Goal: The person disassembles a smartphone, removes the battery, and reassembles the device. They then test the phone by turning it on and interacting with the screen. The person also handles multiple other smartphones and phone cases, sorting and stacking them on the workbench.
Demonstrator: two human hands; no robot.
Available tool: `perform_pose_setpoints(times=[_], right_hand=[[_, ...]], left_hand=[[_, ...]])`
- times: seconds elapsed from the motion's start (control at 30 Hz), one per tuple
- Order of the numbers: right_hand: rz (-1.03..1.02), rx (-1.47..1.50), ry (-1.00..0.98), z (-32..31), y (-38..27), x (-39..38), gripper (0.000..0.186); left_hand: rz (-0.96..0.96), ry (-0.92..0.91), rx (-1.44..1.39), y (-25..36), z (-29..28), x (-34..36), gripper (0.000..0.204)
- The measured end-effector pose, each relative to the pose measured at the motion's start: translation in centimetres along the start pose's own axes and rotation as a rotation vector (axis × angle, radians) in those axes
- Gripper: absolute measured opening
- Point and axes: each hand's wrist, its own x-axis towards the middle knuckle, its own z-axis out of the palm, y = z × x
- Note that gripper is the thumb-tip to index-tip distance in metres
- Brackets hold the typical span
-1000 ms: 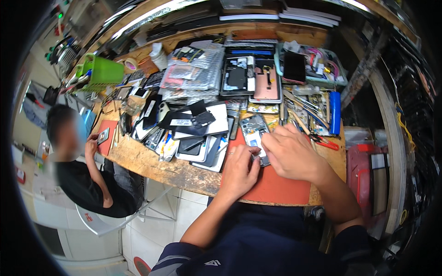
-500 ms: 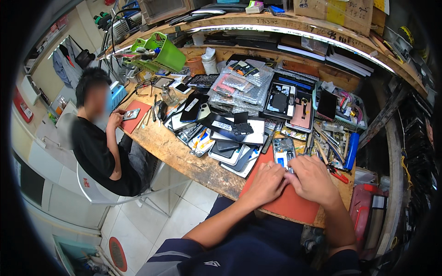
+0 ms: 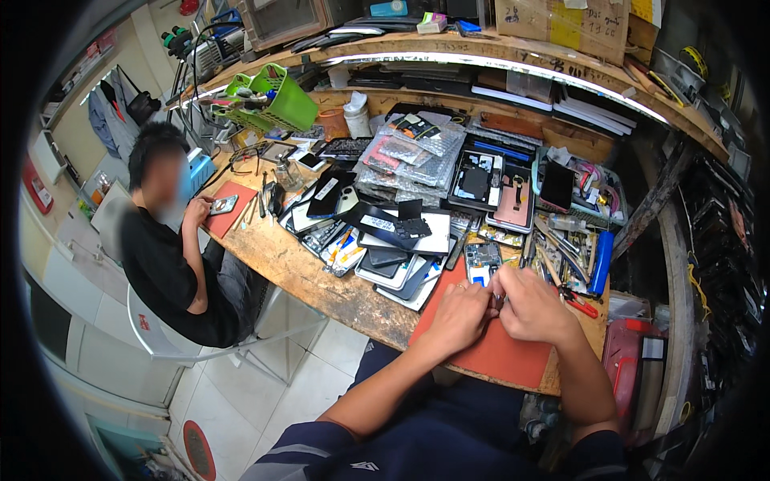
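Cluttered desk (image 3: 353, 297), orange mat (image 3: 505, 353): I see left hand (image 3: 464, 319) and right hand (image 3: 531, 306) together at the opened phone (image 3: 483, 258); whether their fingers clamp anything I can't tell

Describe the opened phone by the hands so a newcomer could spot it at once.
On the wooden bench, find the orange-red mat directly before the wearer. Toward its far end, just beyond the left hand and right hand, lies the opened phone. Unlike the stacked slabs to its left, it bares grey inner parts and a small bright-blue patch.
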Motion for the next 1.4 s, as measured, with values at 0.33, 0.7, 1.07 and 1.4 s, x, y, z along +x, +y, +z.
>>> perform_pose_setpoints(times=[0.33,0.7,1.07,1.4], right_hand=[[0.011,0.020,0.022,0.1,0.0,0.1,0.024],[-0.008,0.022,0.032,0.5,0.6,0.3,0.024],[0.045,0.018,0.045,0.4,1.0,0.2,0.029],[0.206,0.213,0.133,-1.3,0.7,-0.4,0.020]], left_hand=[[0.029,-0.023,0.036,-0.1,-0.1,0.1,0.020],[0.003,-0.002,0.029,0.1,0.3,0.0,0.015],[0.010,-0.028,0.188,0.9,0.4,0.6,0.014],[-0.013,-0.005,0.432,3.5,1.5,0.5,0.009]])
